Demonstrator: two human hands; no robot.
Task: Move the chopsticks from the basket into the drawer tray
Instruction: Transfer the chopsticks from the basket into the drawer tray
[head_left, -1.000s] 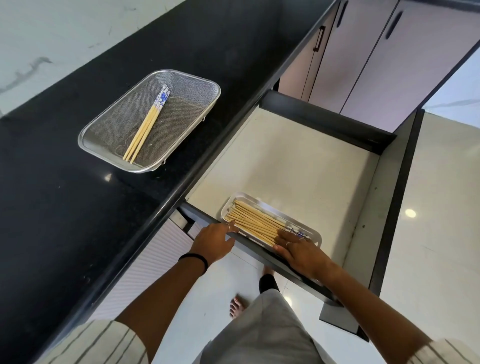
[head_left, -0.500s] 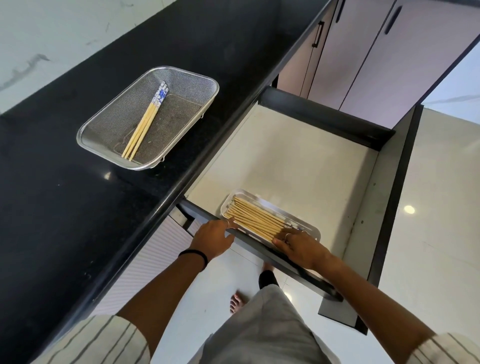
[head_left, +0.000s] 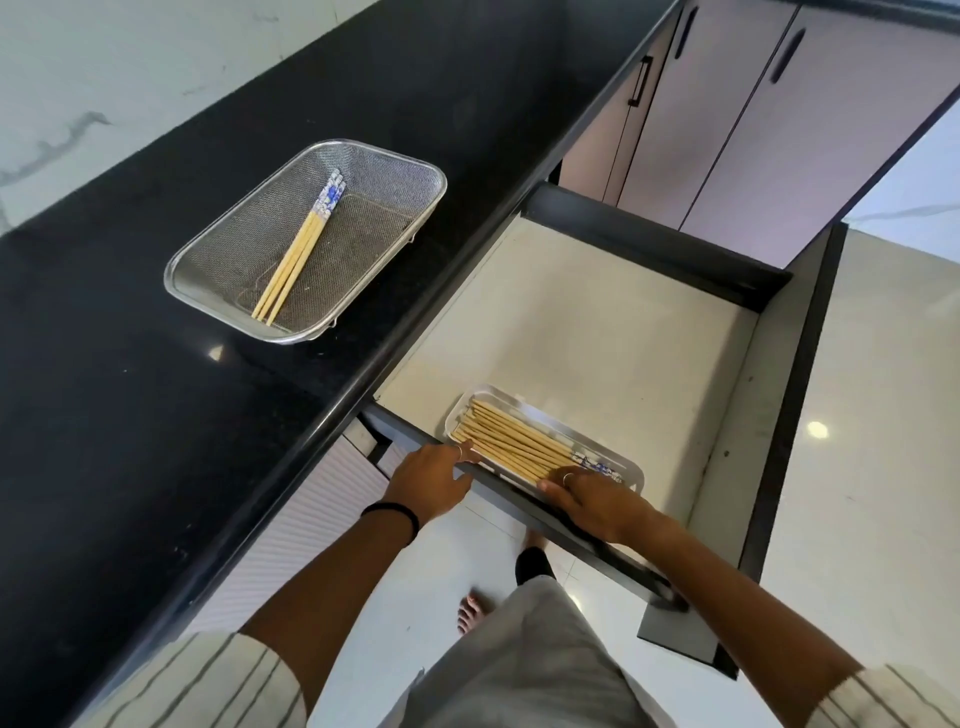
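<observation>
A steel mesh basket (head_left: 415, 171) stands on the black counter with three wooden chopsticks (head_left: 293, 262) lying in it, their blue-patterned ends pointing away from me. In the open drawer, a shallow steel tray (head_left: 543, 411) sits at the front edge and holds several chopsticks (head_left: 511, 446) side by side. My left hand (head_left: 431, 480) rests over the drawer front at the tray's left end, fingertips touching the chopstick tips. My right hand (head_left: 597, 501) lies at the tray's right end, fingers on the blue-patterned ends. Neither hand grips anything.
The drawer (head_left: 571, 312) has a pale floor and dark walls, with nothing in it but the tray. The black counter (head_left: 130, 415) runs along the left. Pale cabinet doors (head_left: 779, 130) stand behind the drawer. Below are a tiled floor and my bare foot (head_left: 470, 613).
My right hand has slid back a little toward the drawer front, uncovering the blue ends of the tray's chopsticks. My left hand stays at the tray's left end.
</observation>
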